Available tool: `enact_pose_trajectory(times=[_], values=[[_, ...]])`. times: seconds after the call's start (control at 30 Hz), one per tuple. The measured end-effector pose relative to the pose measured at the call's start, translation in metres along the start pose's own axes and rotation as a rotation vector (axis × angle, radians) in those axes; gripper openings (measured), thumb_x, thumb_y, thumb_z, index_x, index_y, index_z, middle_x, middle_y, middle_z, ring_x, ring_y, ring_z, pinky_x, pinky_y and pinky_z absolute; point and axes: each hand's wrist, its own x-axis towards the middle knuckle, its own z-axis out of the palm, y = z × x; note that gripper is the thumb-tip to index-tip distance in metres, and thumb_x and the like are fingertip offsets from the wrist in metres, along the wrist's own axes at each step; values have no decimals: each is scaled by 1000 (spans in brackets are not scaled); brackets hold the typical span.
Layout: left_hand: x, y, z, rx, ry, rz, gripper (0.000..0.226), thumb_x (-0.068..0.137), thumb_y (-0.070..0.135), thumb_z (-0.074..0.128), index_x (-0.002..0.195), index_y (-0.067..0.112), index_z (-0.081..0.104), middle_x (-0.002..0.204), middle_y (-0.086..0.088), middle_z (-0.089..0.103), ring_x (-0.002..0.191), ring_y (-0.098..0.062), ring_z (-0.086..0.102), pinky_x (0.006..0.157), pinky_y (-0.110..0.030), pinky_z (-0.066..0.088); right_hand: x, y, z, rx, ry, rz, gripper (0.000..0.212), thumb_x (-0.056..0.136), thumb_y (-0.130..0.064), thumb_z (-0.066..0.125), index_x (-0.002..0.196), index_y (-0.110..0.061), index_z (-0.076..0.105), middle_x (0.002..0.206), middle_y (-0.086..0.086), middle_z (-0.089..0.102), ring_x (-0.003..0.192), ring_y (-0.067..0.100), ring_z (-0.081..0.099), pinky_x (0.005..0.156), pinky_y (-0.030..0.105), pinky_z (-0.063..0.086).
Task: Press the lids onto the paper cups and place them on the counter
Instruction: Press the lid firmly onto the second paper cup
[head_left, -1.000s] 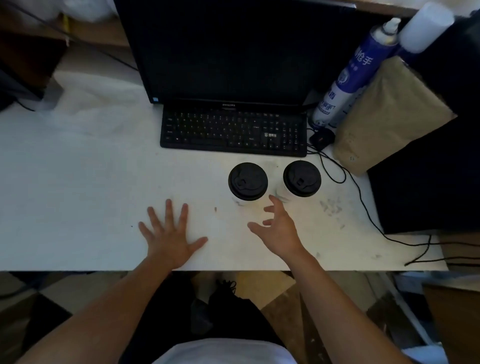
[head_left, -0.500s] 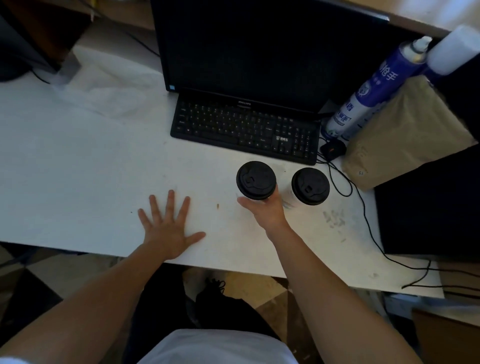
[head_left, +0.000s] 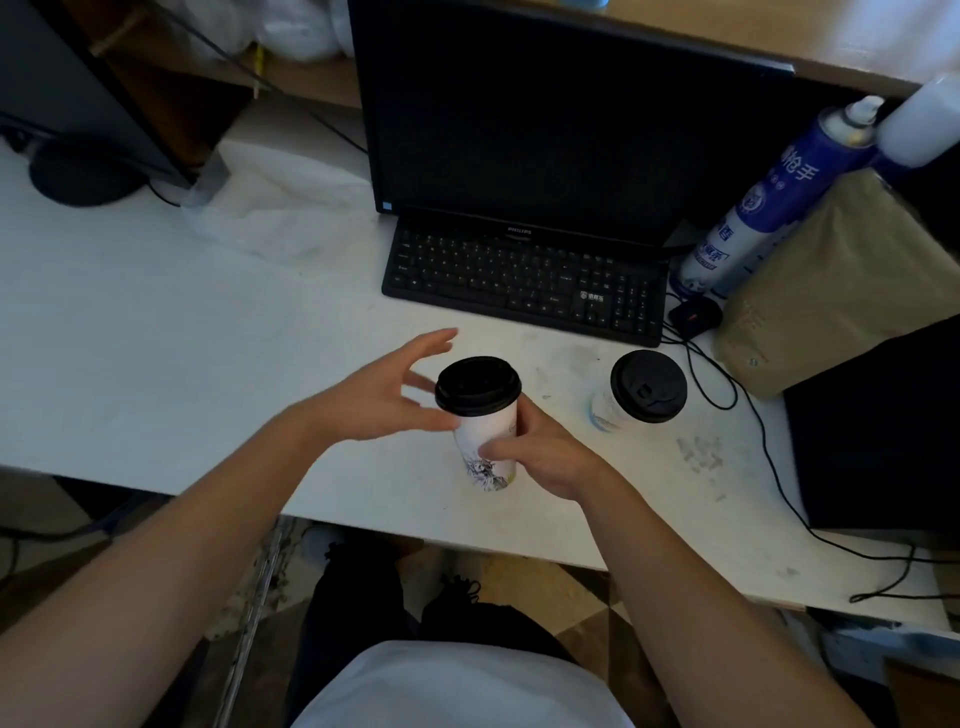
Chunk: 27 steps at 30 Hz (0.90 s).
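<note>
While our right hand (head_left: 540, 457) grips the upright cup (head_left: 488, 447) by its side, its lid (head_left: 478, 385) sits just right of our spread left hand (head_left: 379, 400).

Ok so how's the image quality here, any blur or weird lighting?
Head view: dim overall, brighter toward the top right corner; the left hand is motion-blurred near the held cup; wide-angle bending curves the counter edge; the monitor is black, without glare.
</note>
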Motion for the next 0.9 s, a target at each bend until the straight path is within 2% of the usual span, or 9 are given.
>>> enact_pose_trajectory(times=[0.07, 0.17, 0.27, 0.37, 0.47, 0.57, 0.7, 0.83, 0.9], values=[[-3, 23, 0, 144, -12, 77, 77, 82, 45, 75, 149, 46, 35, 143, 21, 46, 113, -5, 58, 89, -20, 51, -5, -3, 3, 59, -141, 28, 84, 76, 6, 70, 149, -24, 41, 135, 7, 64, 127, 30, 59, 106, 46, 50], [-1, 35, 6, 337, 6, 157, 60, 90, 48, 66, 145, 36, 45, 129, 14, 52, 104, -3, 56, 81, -11, 42, -12, -10, 7, 145, -283, 60, 76, 74, 5, 66, 144, -16, 47, 123, 10, 67, 119, 31, 62, 108, 52, 46], [-1, 36, 9, 278, -48, 87, 58, 93, 48, 62, 147, 35, 44, 124, 11, 47, 100, -4, 54, 84, -17, 40, -21, -14, 9, 198, -323, 48, 73, 76, 6, 63, 144, -15, 47, 117, 9, 69, 111, 28, 64, 102, 51, 49], [-3, 40, 9, 203, -104, 3, 64, 83, 57, 56, 143, 38, 47, 119, 12, 46, 104, -4, 52, 83, -21, 40, -29, -21, 11, 224, -315, 24, 64, 77, 5, 63, 138, -13, 51, 116, 10, 69, 107, 27, 67, 94, 43, 55], [-5, 44, 12, 295, -74, 40, 60, 79, 71, 49, 125, 35, 60, 113, 9, 52, 105, -10, 54, 88, -26, 44, -35, -28, 14, 218, -317, 9, 54, 78, 2, 65, 130, -13, 57, 114, 8, 71, 105, 25, 68, 91, 40, 56], [-9, 53, 14, 381, -46, 58, 69, 73, 81, 39, 109, 27, 62, 105, 5, 58, 99, -14, 56, 85, -30, 47, -39, -34, 19, 183, -356, 2, 50, 78, 1, 64, 126, -12, 58, 110, 7, 72, 102, 23, 70, 88, 37, 58], [-12, 59, 17, 595, 4, 103, 63, 75, 80, 34, 95, 23, 52, 91, 6, 55, 81, -14, 54, 69, -32, 43, -43, -40, 30, 94, -259, -71, 44, 76, 2, 71, 116, -16, 64, 101, 5, 74, 95, 19, 72, 85, 35, 60], [-19, 59, 24, 721, 130, 200, 60, 79, 74, 33, 97, 20, 50, 93, 4, 53, 77, -17, 55, 68, -34, 46, -47, -43, 33, -90, -98, -170, 51, 74, 0, 80, 119, -17, 65, 105, 11, 74, 99, 22, 71, 91, 44, 58], [-21, 58, 27, 715, 171, 215, 59, 80, 73, 33, 99, 19, 49, 94, 3, 52, 77, -19, 55, 69, -36, 47, -48, -46, 34, -184, -37, -204, 50, 72, -4, 82, 118, -17, 65, 105, 10, 74, 97, 18, 70, 92, 44, 58]])
